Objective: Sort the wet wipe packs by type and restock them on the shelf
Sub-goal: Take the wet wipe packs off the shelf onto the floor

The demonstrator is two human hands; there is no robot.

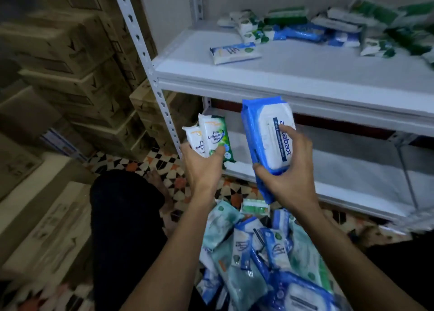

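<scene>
My left hand [203, 162] grips two small green-and-white pine antibacterial wipe packs [209, 134], held upright in front of the shelf post. My right hand [287, 167] grips a large blue wipe pack with a white lid [267, 134], thumb under it and fingers on the lid. Both are held below the upper white shelf [305, 75]. On that shelf lie a single blue-and-white pack [234, 52] near the front and a jumble of green, blue and white packs [328, 29] toward the back right. A heap of mixed packs [258, 252] lies on the floor below my arms.
The lower shelf board [352, 169] is bare white. A perforated white upright post [150, 75] stands left of the shelves. Stacked cardboard boxes [70, 64] fill the left side. My dark-clad knee [126, 216] rests on the patterned tile floor [164, 165].
</scene>
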